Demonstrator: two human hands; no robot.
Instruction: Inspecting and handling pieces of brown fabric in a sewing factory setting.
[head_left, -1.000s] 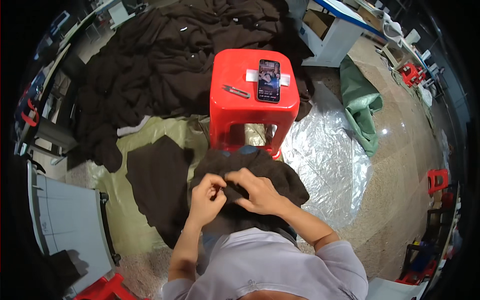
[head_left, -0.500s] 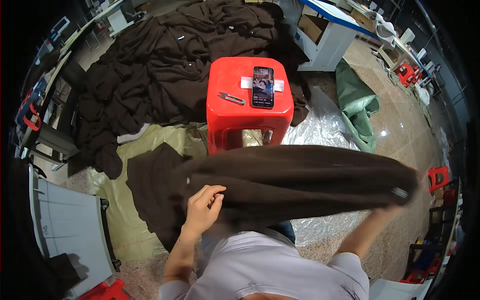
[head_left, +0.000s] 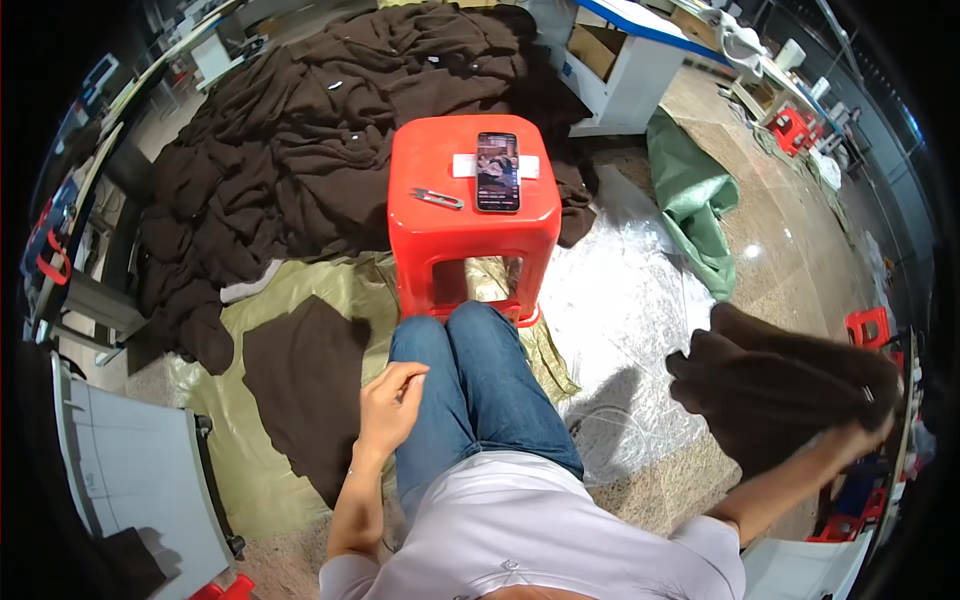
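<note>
A: Where is the brown garment [head_left: 765, 385]?
B: Between three and four o'clock from the view's centre, gripped in the right hand [head_left: 868, 436], whose fingers are largely hidden.
A: And the left hand [head_left: 392, 402]?
B: Near seven o'clock, beside the jeans [head_left: 505, 390], fingers loosely curled; whether it holds anything cannot be told.

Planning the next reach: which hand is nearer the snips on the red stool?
Left. The left hand is short of the snips, near the left knee; the right hand is far off to the right, holding brown cloth.
</note>
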